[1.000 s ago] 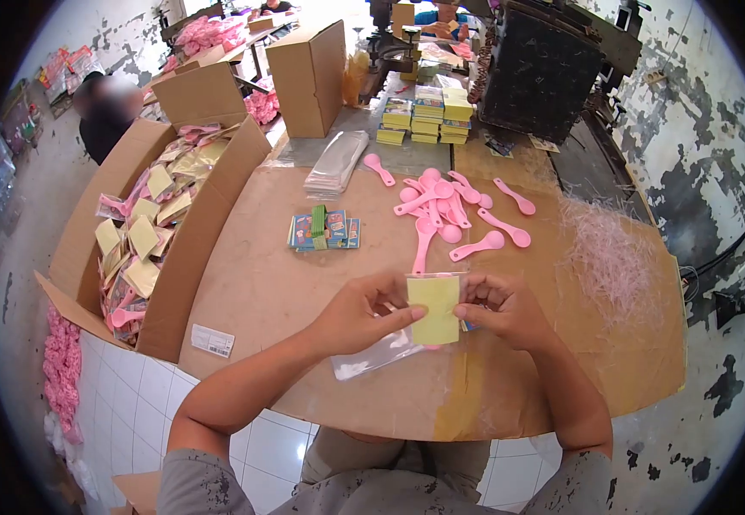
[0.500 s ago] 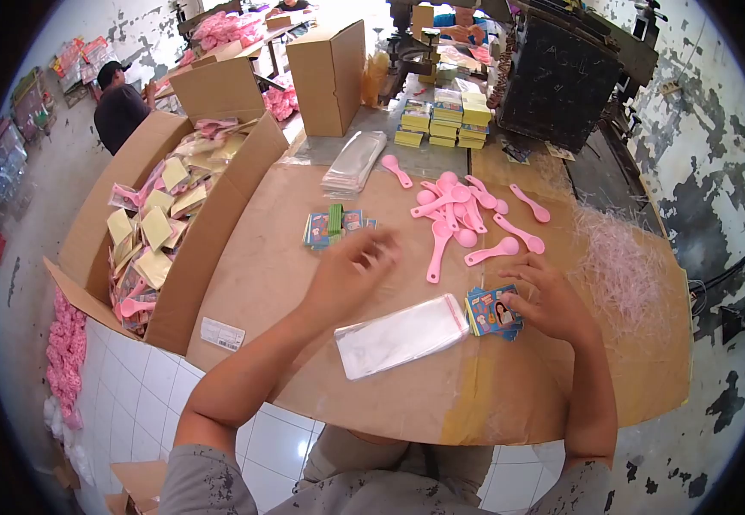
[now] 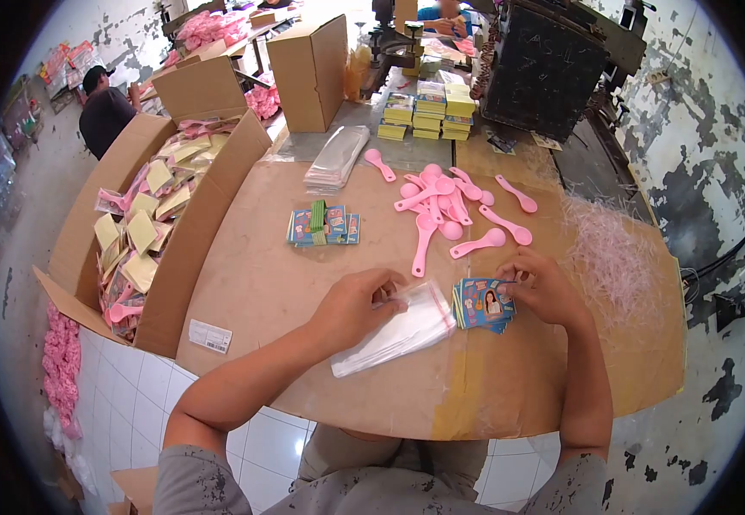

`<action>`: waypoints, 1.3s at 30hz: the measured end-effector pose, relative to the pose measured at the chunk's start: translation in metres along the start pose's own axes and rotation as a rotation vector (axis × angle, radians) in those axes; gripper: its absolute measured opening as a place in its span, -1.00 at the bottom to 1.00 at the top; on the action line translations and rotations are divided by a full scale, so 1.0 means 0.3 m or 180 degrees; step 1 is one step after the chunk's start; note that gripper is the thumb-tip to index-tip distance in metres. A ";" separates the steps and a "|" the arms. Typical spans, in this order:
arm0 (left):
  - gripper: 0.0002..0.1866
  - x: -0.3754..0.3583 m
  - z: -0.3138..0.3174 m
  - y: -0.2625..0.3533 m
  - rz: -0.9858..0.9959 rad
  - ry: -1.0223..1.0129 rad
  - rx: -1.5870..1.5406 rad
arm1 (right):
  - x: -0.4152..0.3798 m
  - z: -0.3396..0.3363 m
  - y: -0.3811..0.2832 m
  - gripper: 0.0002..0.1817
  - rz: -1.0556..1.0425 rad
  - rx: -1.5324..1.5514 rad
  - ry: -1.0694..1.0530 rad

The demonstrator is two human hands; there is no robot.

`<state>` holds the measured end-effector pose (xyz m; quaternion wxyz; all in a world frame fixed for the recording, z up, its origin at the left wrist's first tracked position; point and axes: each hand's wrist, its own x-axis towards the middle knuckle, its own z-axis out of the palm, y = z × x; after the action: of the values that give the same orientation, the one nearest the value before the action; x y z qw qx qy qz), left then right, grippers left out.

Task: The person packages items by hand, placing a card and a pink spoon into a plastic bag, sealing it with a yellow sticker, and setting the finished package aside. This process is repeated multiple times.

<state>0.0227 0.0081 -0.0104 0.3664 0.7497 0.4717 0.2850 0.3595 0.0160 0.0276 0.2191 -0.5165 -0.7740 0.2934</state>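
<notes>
My left hand rests on a stack of clear plastic bags, its fingers curled and thumb pinching at the top bag, whose upper edge looks ruffled. Just right of the bags lies a pile of blue printed cards. My right hand pinches the right edge of the top card, which bears a picture of a person. Beyond both hands is a heap of pink measuring spoons. A second group of blue cards, with a green banded bundle on it, sits farther left.
A large carton full of packed bags with spoons stands at left. More clear bags and card stacks are at the back. Shredded plastic strips lie at right, a black machine box behind. A person is beyond the carton.
My left hand has come down from above the table onto the clear bags. My right hand's fingers have closed on the top card's edge. The whole view has shifted slightly.
</notes>
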 end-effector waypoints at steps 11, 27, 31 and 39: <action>-0.81 -0.002 -0.010 -0.011 0.0507 0.0135 0.0112 | -0.003 0.019 0.004 -0.84 -0.0345 0.0284 0.0402; -0.93 0.007 -0.011 -0.020 0.0283 0.0295 -0.0771 | -0.016 0.243 -0.139 -0.77 -0.1486 -0.0086 -0.0213; -0.87 0.028 -0.036 -0.022 0.0166 0.0261 -0.2112 | -0.016 0.245 -0.134 -0.81 -0.1257 0.0322 -0.0188; -0.61 0.005 -0.069 0.031 -0.0090 -0.0311 -0.2775 | -0.005 0.208 -0.102 -0.84 0.0356 0.1731 0.0769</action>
<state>0.0118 0.0126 0.0091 0.6743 0.5310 0.2997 0.4166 0.2995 -0.0087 0.0027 0.4234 -0.5119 -0.6058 0.4379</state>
